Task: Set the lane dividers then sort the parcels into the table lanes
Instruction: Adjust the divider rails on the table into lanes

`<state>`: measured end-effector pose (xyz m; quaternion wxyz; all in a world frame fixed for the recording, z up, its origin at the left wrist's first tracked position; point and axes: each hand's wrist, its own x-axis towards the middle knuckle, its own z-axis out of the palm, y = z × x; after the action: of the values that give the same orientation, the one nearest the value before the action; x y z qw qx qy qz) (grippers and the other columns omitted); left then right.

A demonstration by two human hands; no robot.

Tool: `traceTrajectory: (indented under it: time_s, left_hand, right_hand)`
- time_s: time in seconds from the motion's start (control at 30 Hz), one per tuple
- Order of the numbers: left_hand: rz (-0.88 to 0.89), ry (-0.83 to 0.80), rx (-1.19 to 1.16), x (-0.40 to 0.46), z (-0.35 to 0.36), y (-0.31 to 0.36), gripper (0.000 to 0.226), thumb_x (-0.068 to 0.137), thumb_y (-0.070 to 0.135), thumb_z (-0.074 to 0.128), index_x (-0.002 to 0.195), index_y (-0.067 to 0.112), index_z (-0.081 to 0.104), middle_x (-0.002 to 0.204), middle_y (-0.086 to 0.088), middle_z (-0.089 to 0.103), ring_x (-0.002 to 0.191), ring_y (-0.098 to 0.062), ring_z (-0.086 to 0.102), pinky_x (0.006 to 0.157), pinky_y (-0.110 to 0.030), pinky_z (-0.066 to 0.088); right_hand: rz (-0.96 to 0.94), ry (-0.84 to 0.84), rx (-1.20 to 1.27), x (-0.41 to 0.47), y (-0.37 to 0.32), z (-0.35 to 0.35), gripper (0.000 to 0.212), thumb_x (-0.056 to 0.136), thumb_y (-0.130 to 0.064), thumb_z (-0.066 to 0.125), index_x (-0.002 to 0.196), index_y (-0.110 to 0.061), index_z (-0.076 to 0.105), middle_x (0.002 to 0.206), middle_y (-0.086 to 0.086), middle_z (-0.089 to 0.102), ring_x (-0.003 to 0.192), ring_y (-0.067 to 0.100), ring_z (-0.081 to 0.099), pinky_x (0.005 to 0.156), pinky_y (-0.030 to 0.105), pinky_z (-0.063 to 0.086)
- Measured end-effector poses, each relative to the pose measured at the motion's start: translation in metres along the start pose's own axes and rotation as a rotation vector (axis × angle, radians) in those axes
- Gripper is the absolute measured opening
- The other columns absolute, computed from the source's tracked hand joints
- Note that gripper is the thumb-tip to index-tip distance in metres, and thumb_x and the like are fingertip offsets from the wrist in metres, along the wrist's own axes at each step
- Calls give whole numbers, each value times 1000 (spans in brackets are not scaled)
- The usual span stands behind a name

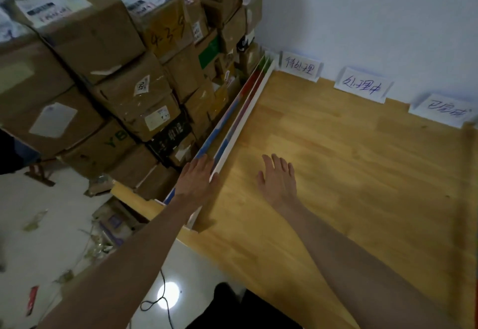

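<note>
Head view as I see it remotely. Wooden table [336, 173] fills the right half; the parcels [108, 70], brown cardboard boxes w/ shipping labels, are stacked high on its left part, reaching back toward the wall. Two lane dividers [240, 111], long white strips w/ red, blue and green sections, lie side by side just right of the stack, running from the near table edge toward the back wall. Left hand [198, 181] lies flat on the near end of the dividers, fingers straight, nothing gripped. Right hand [278, 181] is over bare tabletop a little to the right, apart from the dividers, fingers spread and relaxed, holding nothing; I can't tell if the palm touches the wood. Three paper signs [362, 85] w/ handwritten characters stand along the back edge against the wall, well apart from each other. Floor at left carries scattered litter [33, 222]; a black cable [160, 300] lies near a bright light reflection.
</note>
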<state>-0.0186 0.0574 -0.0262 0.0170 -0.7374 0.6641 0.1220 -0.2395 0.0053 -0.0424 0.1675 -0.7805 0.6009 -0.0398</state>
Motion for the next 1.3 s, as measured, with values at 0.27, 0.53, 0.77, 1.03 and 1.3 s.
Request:
traceTrajectory:
  time_s: [0.27,0.53,0.77,1.03,1.3]
  left_hand:
    - [80,-53,-68,50,18,-28,39,103,25,38,137,11,50,131,-9,58,120,-27,56,100,-42,47]
    - [139,-93,-163,77,50,-57,33,88,14,50,112,4,70,97,-13,72,76,-30,71,64,-34,60]
    - [71,-104,-324,86,46,-61,64,87,49,24,124,10,58,115,-11,63,100,-29,63,84,-42,53]
    - [18,-120,-278,90,54,-63,33,87,17,63,114,24,47,109,-1,59,101,-20,61,85,-39,54]
    - [0,-167,-260,78,47,-56,38,90,8,61,125,15,49,117,-5,59,105,-21,60,82,-32,52]
  right_hand:
    - [86,-71,56,39,-30,31,49,100,-35,41,146,-17,36,142,9,48,131,31,45,114,47,31]
    - [181,-272,240,79,-78,54,42,102,-34,40,138,-12,40,127,14,56,119,33,51,92,46,45]
    - [426,-292,588,105,-114,77,48,97,-32,57,130,-3,39,124,21,58,115,39,57,92,44,49]
    - [518,-277,628,110,-121,81,46,84,-18,68,118,-6,40,110,19,63,99,39,64,78,43,56]
    - [502,-236,502,84,-110,72,49,84,-15,68,123,-8,38,111,19,61,101,39,63,77,42,53]
